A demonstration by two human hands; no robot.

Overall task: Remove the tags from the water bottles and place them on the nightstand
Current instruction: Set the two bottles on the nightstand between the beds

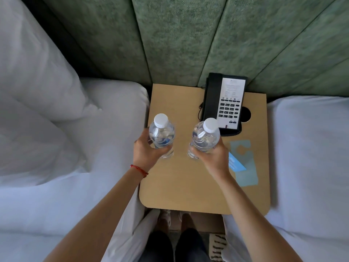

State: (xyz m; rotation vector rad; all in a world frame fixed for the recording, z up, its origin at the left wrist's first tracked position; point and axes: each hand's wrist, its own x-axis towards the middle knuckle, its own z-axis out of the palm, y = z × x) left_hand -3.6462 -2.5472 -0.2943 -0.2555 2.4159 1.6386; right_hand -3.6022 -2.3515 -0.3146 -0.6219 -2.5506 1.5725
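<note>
Presently we note each hand, left (146, 151) and right (215, 155), wrapped round an upright bottle, left (161, 135) and right (204, 139), mid-frame over the nightstand (181, 184); tags (243, 163) lie right of the right hand.

Both water bottles, the left bottle (161, 136) and the right bottle (204, 140), are clear glossy plastic with ribbed white plastic caps, and the nightstand (188, 182) under them has a smooth, matt, pale wood-look top. At its far right the telephone (224, 103) is black plastic with a white printed paper faceplate, and near it the tags (243, 163) look like flat matt card in pale grey-blue and brighter blue. The wall panels (179, 40) behind are green cloth with a mottled, slightly rough nap, the bedding (56, 167) on both sides is smooth white cloth, and a thin red cord bracelet (139, 170) circles the left wrist.
</note>
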